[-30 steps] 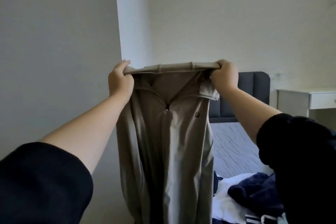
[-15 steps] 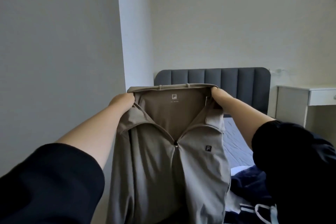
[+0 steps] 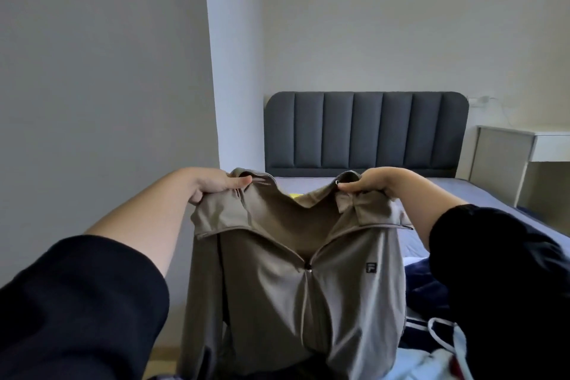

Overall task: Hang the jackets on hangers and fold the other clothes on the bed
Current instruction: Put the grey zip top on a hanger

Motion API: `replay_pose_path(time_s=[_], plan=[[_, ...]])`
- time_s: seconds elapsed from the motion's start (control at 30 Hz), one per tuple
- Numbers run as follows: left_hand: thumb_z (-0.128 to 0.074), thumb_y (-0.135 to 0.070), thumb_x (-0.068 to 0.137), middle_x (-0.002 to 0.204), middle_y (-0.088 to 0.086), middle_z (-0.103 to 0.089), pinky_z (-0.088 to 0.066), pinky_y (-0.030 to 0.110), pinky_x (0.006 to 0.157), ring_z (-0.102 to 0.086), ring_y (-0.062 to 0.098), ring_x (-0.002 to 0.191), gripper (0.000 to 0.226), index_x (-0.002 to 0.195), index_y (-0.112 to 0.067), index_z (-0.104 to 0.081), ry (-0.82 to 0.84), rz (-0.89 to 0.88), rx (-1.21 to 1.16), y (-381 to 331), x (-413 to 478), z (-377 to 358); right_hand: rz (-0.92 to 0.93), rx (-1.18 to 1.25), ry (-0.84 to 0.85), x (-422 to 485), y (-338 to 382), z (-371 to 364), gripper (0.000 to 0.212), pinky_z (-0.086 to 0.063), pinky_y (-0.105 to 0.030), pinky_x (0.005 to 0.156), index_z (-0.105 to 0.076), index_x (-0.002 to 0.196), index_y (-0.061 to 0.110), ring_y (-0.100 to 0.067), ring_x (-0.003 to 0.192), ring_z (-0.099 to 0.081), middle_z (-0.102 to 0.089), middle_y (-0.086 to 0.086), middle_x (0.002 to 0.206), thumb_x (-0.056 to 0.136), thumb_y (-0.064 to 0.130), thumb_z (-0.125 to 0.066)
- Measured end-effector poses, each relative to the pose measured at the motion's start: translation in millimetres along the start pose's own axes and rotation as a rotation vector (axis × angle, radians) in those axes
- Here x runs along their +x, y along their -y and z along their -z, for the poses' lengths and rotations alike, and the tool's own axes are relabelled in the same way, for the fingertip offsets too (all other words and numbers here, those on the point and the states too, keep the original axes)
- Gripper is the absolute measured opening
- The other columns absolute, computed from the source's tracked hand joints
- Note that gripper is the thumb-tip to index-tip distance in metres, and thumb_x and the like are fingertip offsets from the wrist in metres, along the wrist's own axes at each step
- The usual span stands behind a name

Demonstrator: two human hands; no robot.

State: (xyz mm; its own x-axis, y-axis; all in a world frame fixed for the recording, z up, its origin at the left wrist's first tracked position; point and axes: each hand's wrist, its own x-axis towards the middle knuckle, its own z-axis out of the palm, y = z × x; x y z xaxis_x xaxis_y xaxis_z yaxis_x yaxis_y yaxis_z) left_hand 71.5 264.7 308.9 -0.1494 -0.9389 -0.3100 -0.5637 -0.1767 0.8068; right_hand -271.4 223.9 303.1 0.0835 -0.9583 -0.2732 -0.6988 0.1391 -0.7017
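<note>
— How is it gripped?

— The left hand (image 3: 212, 183) pinches the left shoulder of the taupe jacket (image 3: 296, 281) at the collar, thumb on top, fingers folded under the cloth. The right hand (image 3: 374, 182) is clamped on the right shoulder the same way.

— And where is the jacket?

— It hangs in the air between the hands, in front of the bed (image 3: 481, 210), front facing the camera.

— What does it look like?

— Smooth, thin, slightly shiny fabric. The collar sags in a curve between the hands, the lapels flop outward, the zip (image 3: 307, 268) is closed below the chest. A small square logo (image 3: 371, 267) sits right of the zip.

— Around it?

— Left of the jacket, plain grey wall (image 3: 101, 71). Behind it, a dark padded headboard (image 3: 367, 129) with vertical channels. Right of the jacket, rumpled navy clothing (image 3: 422, 284) on the bed and a white cord (image 3: 441, 336).
</note>
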Motion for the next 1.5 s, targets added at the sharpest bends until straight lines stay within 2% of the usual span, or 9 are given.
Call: replay_pose_path(time_s=[0.1,0.2,0.3,0.4,0.6,0.9,1.1,1.3,1.5], plan=[[-0.096,-0.025,0.046,0.095,0.014,-0.072,-0.053,0.042,0.089,-0.068,0.027,0.088,0.061,0.096,-0.003,-0.069,0.236,0.032,0.103,5,-6,5,-0.001,-0.042,0.085,1,-3,-2,0.028,-0.049,-0.039,0.093,-0.065,0.098,0.003,-0.025,0.091,-0.064,-0.07,-0.01,0.092,0.081,0.023,-0.075],[-0.06,0.01,0.085,0.113,0.021,-0.065,-0.043,0.046,0.104,-0.06,0.036,0.112,0.035,0.12,0.006,-0.058,0.351,0.249,0.406,7,-13,4,-0.026,-0.143,0.059,1,-7,-10,0.019,-0.05,-0.036,0.09,-0.062,0.092,0.0,-0.027,0.089,-0.061,-0.066,-0.013,0.09,0.08,0.007,-0.075],[-0.063,0.004,0.087,0.127,0.023,-0.058,-0.046,0.045,0.101,-0.055,0.038,0.12,0.04,0.126,0.007,-0.055,0.164,0.323,0.683,9,-13,-4,-0.03,-0.389,-0.104,3,-11,-22,0.015,-0.047,-0.029,0.071,-0.059,0.081,0.003,-0.023,0.074,-0.054,-0.056,-0.011,0.078,0.081,0.006,-0.074],[-0.07,-0.017,0.087,0.125,0.013,-0.06,-0.05,0.026,0.075,-0.059,0.031,0.114,0.044,0.124,0.003,-0.057,-0.246,0.205,0.945,10,-15,-11,0.007,-0.508,-0.333,-2,-10,-28,0.022,-0.037,-0.026,0.048,-0.045,0.066,0.006,-0.02,0.056,-0.043,-0.045,-0.009,0.065,0.087,0.002,-0.049],[-0.04,0.0,0.088,0.107,0.021,-0.061,-0.045,0.034,0.073,-0.059,0.036,0.098,0.025,0.103,0.004,-0.06,-0.631,0.06,0.588,13,-13,-6,0.071,-0.508,-0.536,-12,-5,-19,0.018,-0.039,-0.029,0.054,-0.043,0.07,0.01,-0.025,0.067,-0.05,-0.049,-0.007,0.074,0.086,0.004,-0.044],[-0.048,-0.003,0.086,0.106,0.019,-0.062,-0.043,0.036,0.074,-0.058,0.039,0.1,0.01,0.088,-0.008,-0.057,-1.152,-0.165,0.43,-60,-60,14,0.302,-0.391,-1.094,-74,47,26,0.009,-0.038,-0.033,0.061,-0.052,0.096,0.009,-0.03,0.077,-0.054,-0.059,-0.01,0.088,0.09,0.006,-0.045],[-0.045,-0.004,0.087,0.102,0.017,-0.063,-0.037,0.034,0.068,-0.057,0.036,0.094,0.012,0.089,-0.009,-0.055,-1.422,-0.46,0.051,-119,-110,19,0.46,-0.306,-1.36,-127,84,70,0.01,-0.035,-0.033,0.058,-0.045,0.098,0.006,-0.03,0.067,-0.048,-0.06,-0.016,0.085,0.089,0.002,-0.044],[-0.043,-0.005,0.085,0.095,0.015,-0.065,-0.031,0.032,0.064,-0.051,0.029,0.079,0.014,0.088,-0.01,-0.057,-1.588,-0.702,-0.143,-147,-130,19,0.55,-0.326,-1.588,-149,96,109,0.017,-0.027,-0.034,0.058,-0.045,0.103,0.006,-0.039,0.072,-0.057,-0.062,-0.024,0.084,0.086,0.004,-0.046],[-0.044,-0.009,0.085,0.085,0.014,-0.06,-0.033,0.033,0.063,-0.054,0.036,0.08,0.017,0.083,-0.011,-0.06,-1.5,-0.599,0.175,-139,-88,34,0.497,-0.416,-1.555,-116,79,119,0.019,-0.029,-0.036,0.06,-0.047,0.103,0.003,-0.042,0.08,-0.059,-0.062,-0.026,0.088,0.085,0.001,-0.045]])
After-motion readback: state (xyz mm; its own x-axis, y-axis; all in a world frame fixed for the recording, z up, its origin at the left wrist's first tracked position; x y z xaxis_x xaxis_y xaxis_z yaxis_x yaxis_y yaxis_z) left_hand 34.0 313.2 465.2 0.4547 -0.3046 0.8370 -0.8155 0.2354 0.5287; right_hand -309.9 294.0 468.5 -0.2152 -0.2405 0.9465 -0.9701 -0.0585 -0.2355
